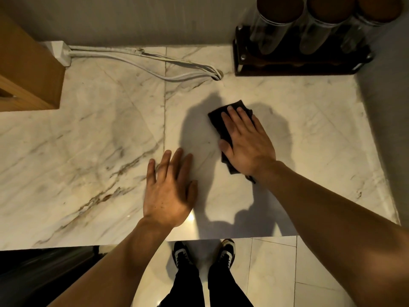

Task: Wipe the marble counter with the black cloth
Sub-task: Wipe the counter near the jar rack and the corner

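- Black cloth (pixel 223 127) on marble counter (pixel 88 140), right of centre seam, long axis running front-to-back.
- Right hand (pixel 245 140) flat on it, fingers together, pointing toward back edge.
- Left hand (pixel 169 191) spread, bare, nearer front edge.

Cloth (pixel 223 122) on counter (pixel 88 140), right of centre

The bench (pixel 110 134) is showing polished marble, pale with brown-grey veins and a glossy glare near its front edge. The black cloth (pixel 218 119) is looking soft, matt and woven. The box (pixel 28 78) at far left is showing bare matt wood. The jars (pixel 272 29) are gleaming as clear glass, sitting in a dark rack (pixel 287 67).
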Demonstrator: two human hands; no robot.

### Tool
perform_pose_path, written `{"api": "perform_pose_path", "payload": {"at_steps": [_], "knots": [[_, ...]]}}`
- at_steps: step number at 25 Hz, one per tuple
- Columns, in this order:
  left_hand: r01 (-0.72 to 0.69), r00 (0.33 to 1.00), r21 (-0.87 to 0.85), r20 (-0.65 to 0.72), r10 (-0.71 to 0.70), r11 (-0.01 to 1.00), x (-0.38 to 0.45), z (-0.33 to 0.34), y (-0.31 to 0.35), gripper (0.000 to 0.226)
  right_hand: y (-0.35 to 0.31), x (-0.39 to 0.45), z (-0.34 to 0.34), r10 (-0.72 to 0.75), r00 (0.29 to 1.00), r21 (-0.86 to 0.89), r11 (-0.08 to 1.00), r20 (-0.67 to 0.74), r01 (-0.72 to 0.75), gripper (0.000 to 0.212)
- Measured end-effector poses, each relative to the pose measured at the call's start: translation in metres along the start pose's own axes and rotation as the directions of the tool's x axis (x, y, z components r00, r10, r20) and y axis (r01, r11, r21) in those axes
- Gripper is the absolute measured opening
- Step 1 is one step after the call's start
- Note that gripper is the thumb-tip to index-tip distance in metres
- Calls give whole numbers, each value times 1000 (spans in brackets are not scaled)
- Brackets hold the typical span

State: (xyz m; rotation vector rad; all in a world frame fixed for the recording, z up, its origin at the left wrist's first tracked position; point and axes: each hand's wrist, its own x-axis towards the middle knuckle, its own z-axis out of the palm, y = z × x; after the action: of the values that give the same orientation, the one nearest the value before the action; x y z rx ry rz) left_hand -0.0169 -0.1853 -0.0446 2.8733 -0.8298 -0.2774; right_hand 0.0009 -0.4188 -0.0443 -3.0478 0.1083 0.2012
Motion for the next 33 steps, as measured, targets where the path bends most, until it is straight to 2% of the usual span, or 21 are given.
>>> {"api": "perform_pose_path", "payload": {"at_steps": [9, 16, 21, 24, 33], "knots": [[2, 998, 12, -70, -1, 1000, 0, 5, -2, 61, 1, 56, -5, 244, 969, 112, 965, -44, -238, 65], [5, 999, 20, -54, -3, 1000, 0, 1, -1, 61, -4, 77, -4, 492, 868, 181, 861, -62, -475, 65], [-20, 996, 1, -82, 20, 1000, -1, 0, -2, 60, -11, 73, -2, 662, 748, 243, 734, -46, -634, 67], [-31, 995, -8, -92, 30, 999, -2, -2, -3, 59, -14, 59, 1, 694, 718, 267, 703, -53, -660, 68], [-38, 994, -20, -100, 36, 999, -3, 2, -4, 59, -27, -15, 12, 711, 702, 212, 693, -45, -689, 69]]}}
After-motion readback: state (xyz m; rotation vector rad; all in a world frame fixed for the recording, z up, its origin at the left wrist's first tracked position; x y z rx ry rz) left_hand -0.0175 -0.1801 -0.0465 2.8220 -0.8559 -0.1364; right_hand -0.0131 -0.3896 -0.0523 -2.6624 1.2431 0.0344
